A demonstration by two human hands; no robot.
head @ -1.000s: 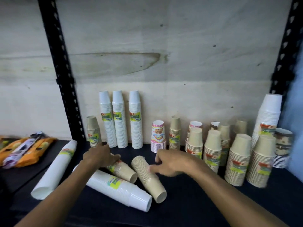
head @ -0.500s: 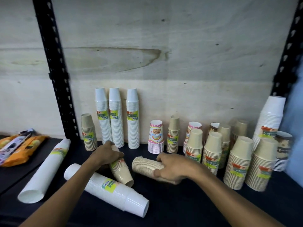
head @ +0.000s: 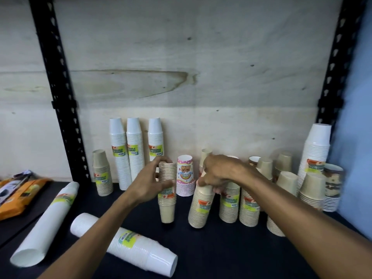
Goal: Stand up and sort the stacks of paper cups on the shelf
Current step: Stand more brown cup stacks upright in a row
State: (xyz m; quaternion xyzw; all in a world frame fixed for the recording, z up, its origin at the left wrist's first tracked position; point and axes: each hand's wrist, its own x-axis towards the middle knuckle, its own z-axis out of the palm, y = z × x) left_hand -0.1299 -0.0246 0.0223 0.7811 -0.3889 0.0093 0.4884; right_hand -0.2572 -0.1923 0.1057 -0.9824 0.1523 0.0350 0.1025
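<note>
Cups mostly stand already on the shelf (head: 201, 248): three tall white stacks (head: 135, 152) at the back wall, a short tan stack (head: 102, 174) left of them, a pink bear stack (head: 185, 176) in the middle, and lots of tan stacks (head: 249, 206) w/ one big white stack (head: 317, 154) on the right. Left hand (head: 150, 183) has its fingers curled round a tan stack (head: 167, 196), held straight up w/ the cup bottom pointing down; can't tell if it touches the shelf yet. Right hand (head: 218, 174) grips the top of another tan stack (head: 200, 208), which tilts a bit and stands just beside the other tan ones. Still to do, I think: two long white stacks lie flat, one at the left (head: 47, 224) and one in front (head: 128, 242). So approx. most is done, and the sorting by kind looks half done. Orange packs (head: 18, 196) sit far left.
</note>
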